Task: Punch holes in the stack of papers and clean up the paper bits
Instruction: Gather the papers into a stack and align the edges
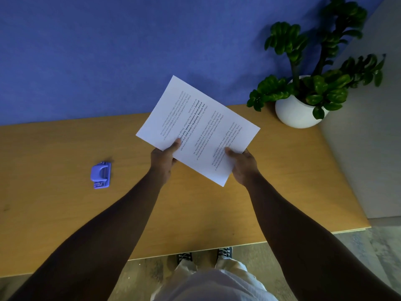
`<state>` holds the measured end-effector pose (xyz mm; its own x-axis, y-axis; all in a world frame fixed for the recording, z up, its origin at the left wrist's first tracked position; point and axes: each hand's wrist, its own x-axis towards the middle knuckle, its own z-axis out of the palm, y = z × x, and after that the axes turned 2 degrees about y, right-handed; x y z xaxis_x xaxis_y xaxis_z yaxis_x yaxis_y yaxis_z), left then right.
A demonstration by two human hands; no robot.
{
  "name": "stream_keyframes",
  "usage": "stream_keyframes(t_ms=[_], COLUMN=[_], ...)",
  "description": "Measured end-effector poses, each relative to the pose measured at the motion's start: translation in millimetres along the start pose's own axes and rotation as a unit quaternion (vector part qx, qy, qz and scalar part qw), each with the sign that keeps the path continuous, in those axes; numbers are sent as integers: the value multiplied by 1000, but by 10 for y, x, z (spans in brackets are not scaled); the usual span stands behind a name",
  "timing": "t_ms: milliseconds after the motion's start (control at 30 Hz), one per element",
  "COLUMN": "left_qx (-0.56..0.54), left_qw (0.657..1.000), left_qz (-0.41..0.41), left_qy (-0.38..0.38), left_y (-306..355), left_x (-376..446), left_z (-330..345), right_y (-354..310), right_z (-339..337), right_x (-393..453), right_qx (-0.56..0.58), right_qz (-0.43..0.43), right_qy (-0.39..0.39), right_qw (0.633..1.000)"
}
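A stack of white printed papers (pixel 195 118) is held up above the wooden table (pixel 65 213), tilted, with its text upside down to me. My left hand (pixel 163 161) grips its near left edge, thumb on top. My right hand (pixel 243 165) grips the near right edge, thumb on the page. A small purple hole punch (pixel 101 175) lies on the table to the left, well apart from both hands. No paper bits show on the table.
A green plant in a round white pot (pixel 297 114) stands at the table's far right corner. A blue wall (pixel 108 51) runs behind the table. The table's near edge lies just ahead of my shoes (pixel 224 252).
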<state>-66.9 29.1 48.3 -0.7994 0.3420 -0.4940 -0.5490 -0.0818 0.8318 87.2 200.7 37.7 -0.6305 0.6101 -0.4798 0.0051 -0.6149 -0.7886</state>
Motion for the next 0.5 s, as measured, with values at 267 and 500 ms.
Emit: stream_keyframes(t_ms=[267, 500], left_qx=[73, 191], left_qw=[996, 973], left_qz=[41, 119], left_qy=[-36, -52], left_y=[13, 158], left_x=[-13, -1], left_z=[4, -116], right_y=[46, 66], right_z=[-42, -216], right_x=[-23, 13], right_qx=[-86, -212], right_qz=[23, -17], right_qy=[13, 56], right_qw=[996, 976])
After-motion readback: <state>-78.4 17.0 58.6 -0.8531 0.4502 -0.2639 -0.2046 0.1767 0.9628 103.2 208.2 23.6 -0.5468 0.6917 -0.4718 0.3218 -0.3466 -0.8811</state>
